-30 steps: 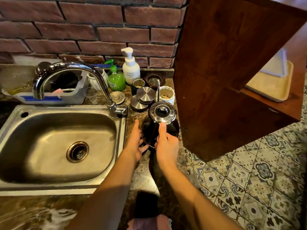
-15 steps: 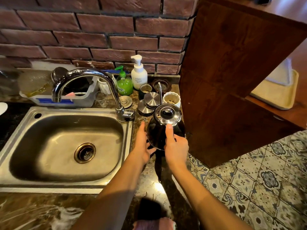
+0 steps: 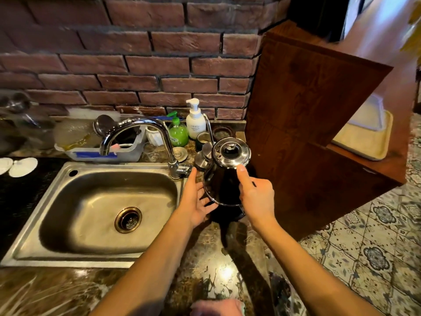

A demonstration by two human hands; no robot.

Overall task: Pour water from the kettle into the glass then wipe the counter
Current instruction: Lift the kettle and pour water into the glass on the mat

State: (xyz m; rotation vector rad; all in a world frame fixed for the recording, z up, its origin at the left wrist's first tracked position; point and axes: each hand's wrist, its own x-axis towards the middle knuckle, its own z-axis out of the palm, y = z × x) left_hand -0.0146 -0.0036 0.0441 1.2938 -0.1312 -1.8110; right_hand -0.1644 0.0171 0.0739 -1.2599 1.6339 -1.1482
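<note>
The black kettle (image 3: 222, 181) with its shiny steel lid (image 3: 231, 152) is off its black base (image 3: 227, 214) and tilts slightly, just right of the sink. My right hand (image 3: 257, 197) grips the handle side, thumb up against the lid rim. My left hand (image 3: 196, 199) cups the kettle's lower left side, fingers spread and reaching under its bottom rim. A clear glass (image 3: 154, 153) stands behind the faucet and is hard to make out. A pinkish cloth (image 3: 216, 307) lies on the marble counter (image 3: 218, 270) at the bottom edge.
The steel sink (image 3: 68, 224) and curved faucet (image 3: 141, 124) lie to the left. Soap bottles (image 3: 194, 120), small cups and steel lids (image 3: 201, 159) crowd the back of the counter. A wooden cabinet panel (image 3: 303, 133) stands close on the right, above the tiled floor.
The kettle has risen off its base with both hands on it. My left fingers have slid further under its bottom rim.
</note>
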